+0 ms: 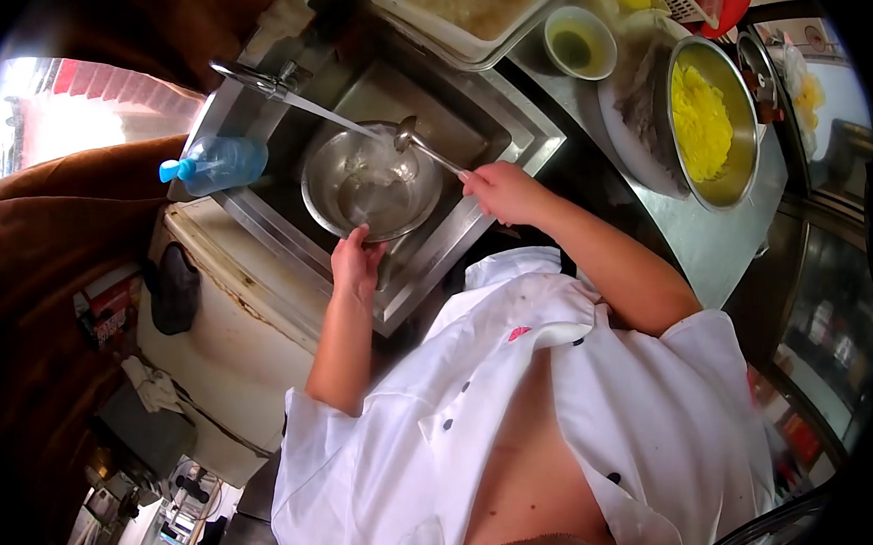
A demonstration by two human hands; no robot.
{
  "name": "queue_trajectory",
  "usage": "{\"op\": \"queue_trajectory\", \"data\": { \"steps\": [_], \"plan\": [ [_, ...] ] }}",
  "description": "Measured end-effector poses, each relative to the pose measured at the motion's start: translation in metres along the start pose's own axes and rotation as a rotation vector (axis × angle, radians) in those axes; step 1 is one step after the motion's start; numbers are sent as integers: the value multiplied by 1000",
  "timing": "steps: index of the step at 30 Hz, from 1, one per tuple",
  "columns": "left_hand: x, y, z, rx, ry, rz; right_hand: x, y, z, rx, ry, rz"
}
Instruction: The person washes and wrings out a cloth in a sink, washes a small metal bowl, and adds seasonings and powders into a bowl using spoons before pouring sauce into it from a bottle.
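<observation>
My left hand (354, 266) is gripping the round silver metal bowl (320, 188), already partly filled; my right hand (512, 194) is gripping a long-handled metal ladle (437, 157). Clear water (327, 116) is running.

Bowl (372, 201) in the sink (546, 144), bottle (227, 163) left of it, cup (575, 46) on the desk (730, 245) to the right, basin (745, 144) farther right

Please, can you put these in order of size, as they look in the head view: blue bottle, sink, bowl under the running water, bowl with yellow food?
1. Sink
2. Bowl under the running water and bowl with yellow food: too alike to rank
3. Blue bottle
</observation>
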State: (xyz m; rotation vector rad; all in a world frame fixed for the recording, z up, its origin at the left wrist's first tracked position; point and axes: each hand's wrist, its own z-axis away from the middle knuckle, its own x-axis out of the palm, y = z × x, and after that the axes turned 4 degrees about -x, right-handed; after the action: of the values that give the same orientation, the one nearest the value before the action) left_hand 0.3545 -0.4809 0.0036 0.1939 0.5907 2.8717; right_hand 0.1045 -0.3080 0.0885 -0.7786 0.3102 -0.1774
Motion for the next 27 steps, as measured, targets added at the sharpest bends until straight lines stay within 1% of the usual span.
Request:
{"op": "queue_trajectory", "data": {
  "steps": [2,5,8,11,14,17,20,23,26,27],
  "plan": [
    [7,2,12,-16,-23,-1,1,-9,-10,-36,-38,189],
    [17,7,30,14,-47,4,21,19,-50,-194,-13,368],
    [17,8,38,70,-91,12,30,19,-73,-189,-4,356],
    [17,9,45,107,-113,-3,32,-2,-80,-8,-120,272],
    [14,6,44,122,-124,-3,41,-2,-89,-57,-105,294],
    [14,4,43,138,-143,31,45,-7,-91,-89,-79,412],
    [16,7,47,152,-120,33,45,-1,-91,-109,-145,500],
    [15,6,44,164,-108,49,43,6,-88,-90,-231,512],
    [16,7,45,185,-118,55,50,9,-74,158,-94,-75],
    [16,7,44,191,-121,55,51,13,-73,175,-95,-112]
  ]
}}
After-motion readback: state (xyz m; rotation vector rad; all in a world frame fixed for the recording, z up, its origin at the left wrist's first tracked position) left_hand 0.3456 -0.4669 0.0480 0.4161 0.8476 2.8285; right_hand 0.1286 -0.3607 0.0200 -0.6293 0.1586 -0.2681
